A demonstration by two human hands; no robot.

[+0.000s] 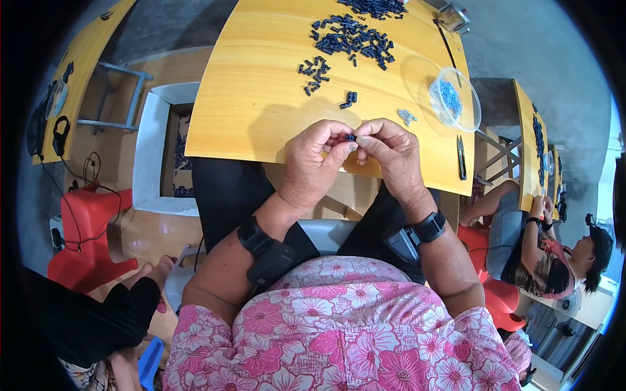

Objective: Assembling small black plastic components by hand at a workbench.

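Observation:
Above the near edge of the yellow table (248, 130), my two hands meet at a small dark plastic part (350, 137). My left hand (316, 159) pinches it between thumb and forefinger. From the other side, the thumb and fingertips of my right hand (391, 153) close at the same part; whether they hold a tiny second piece is hidden. Just beyond my hands lie a few dark plastic parts (349, 99). To their right is a small heap of clear, shiny little pieces (406, 117).
Farther back spread piles of dark parts (355, 42). At right stand a clear tub (450, 98) of bluish pieces, black tweezers (462, 158) and a metal tin (453, 18). A white box (149, 150) is left of the table. Other people sit at left and right.

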